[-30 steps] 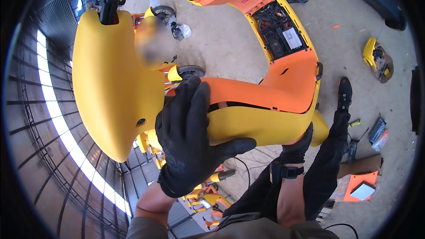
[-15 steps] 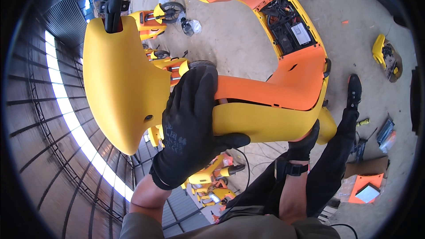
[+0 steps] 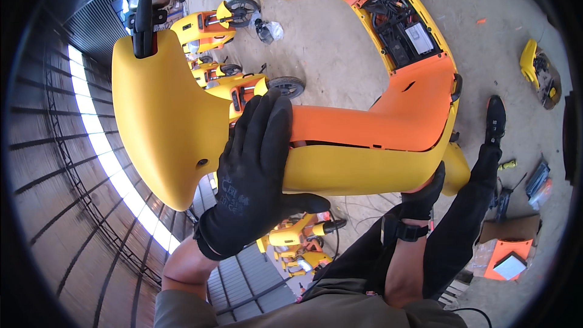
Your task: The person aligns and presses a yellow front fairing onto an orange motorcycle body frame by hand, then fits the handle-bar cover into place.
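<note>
Scooter [image 3: 388, 109]: its yellow and orange body is placed directly before the person, stretched across the middle of the view.
Left hand [image 3: 252, 164]: a black glove is worn; the fingers are laid close together over the neck of the body, and the thumb is spread widely below, along the lower edge of the yellow side panel [image 3: 355, 171].
Right hand [image 3: 426, 193]: also gloved in black, it is set against the lower edge of this same panel, near its far end; it is partly hidden, so whether it is closed cannot be told.
Seam: a dark, narrow gap is seen between the side panel and the orange inner panel [image 3: 340, 124].
Front cover [image 3: 155, 121]: yellow and smooth, it is located left of the left hand, with a black handlebar [image 3: 144, 15] above it.
Compartment [image 3: 375, 42]: it is uncovered, and wires and a pale rectangular box [image 3: 419, 38] are seen inside.
Floor [image 3: 340, 79]: at the right, a yellow part [image 3: 529, 64] and an orange piece [image 3: 505, 249] are laid on it.
Background: more scooters [image 3: 209, 29] are parked at the upper left.
</note>
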Motion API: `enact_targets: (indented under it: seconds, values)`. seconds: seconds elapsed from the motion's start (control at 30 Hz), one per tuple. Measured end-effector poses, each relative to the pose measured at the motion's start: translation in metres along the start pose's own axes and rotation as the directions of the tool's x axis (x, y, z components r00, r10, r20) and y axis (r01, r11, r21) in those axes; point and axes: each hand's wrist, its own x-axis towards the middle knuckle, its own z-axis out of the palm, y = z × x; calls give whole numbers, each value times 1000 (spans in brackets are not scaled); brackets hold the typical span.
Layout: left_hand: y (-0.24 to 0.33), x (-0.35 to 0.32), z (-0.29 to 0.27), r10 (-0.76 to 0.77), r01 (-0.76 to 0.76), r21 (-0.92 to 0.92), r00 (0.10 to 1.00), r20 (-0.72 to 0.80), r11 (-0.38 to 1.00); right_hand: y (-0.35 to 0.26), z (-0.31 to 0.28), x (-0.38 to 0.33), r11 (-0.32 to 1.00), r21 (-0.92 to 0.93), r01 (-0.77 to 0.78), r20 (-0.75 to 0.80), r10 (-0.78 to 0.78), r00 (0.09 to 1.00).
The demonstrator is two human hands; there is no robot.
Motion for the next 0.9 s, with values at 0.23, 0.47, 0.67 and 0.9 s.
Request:
enact_targets:
  seconds: [0.23,0.47,0.67,0.9]
  values:
    - [-4,1,6,-2,1,-12,999,-35,1000,-3,-1,0,994,-103,20,8,-19,1000]
    - [-6,1,11,47,-47,1,994,-100,999,-4,10,-5,999,-33,-4,-3,4,1000]
    - [-7,1,17,64,-67,-12,987,-146,998,-47,32,-17,293,-839,458,231,-570,789]
    - [-10,1,18,65,-71,-31,986,-153,997,-15,235,-65,-225,-230,947,837,450,310]
